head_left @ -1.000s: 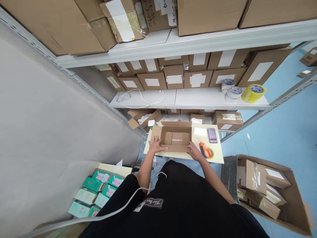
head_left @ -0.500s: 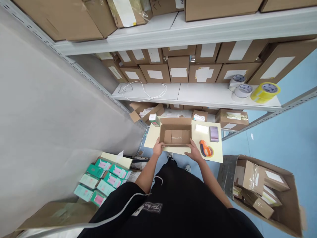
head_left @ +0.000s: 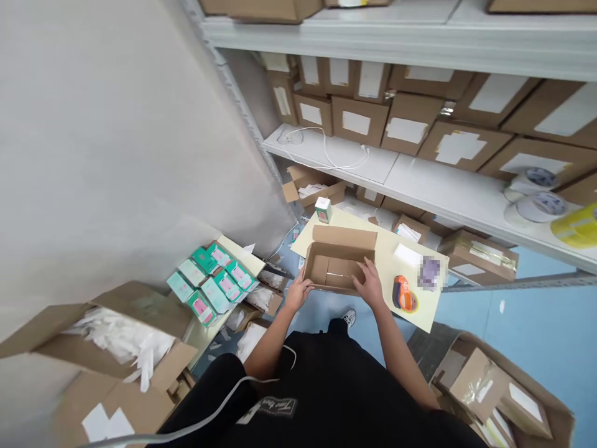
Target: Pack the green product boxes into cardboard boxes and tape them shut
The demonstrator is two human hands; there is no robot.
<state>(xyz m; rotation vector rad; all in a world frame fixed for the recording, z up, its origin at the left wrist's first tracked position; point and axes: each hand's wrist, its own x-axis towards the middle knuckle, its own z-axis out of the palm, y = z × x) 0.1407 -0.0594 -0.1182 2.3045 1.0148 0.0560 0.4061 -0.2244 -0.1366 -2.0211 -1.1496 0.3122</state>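
Observation:
An open cardboard box (head_left: 342, 234) with its lid flap standing up at the back is over the near side of the cream table (head_left: 311, 241). I see nothing in it but its taped bottom. My left hand (head_left: 297, 292) grips its near left corner, fingers closed on the wall. At the right end, my right hand (head_left: 369, 285) has its fingers over the wall, the tips reaching inside. A small white and green box (head_left: 323, 210) stands at the table's far left corner. To the right lie an orange tape dispenser (head_left: 403, 295), a white stack (head_left: 407, 255) and a blurred purple item (head_left: 430, 272).
Ahead, shelves (head_left: 429, 180) hold labelled cartons, a white cable (head_left: 329, 158) and tape rolls (head_left: 541, 208). Green boxes (head_left: 228, 285) sit on a side table at left, near a carton of white paper (head_left: 119, 336). A large carton (head_left: 527, 373) of parcels stands at lower right.
My view has turned left, bringing the paper-filled carton into sight. The box now sits angled to the table, and my right hand's fingers have come over its right wall.

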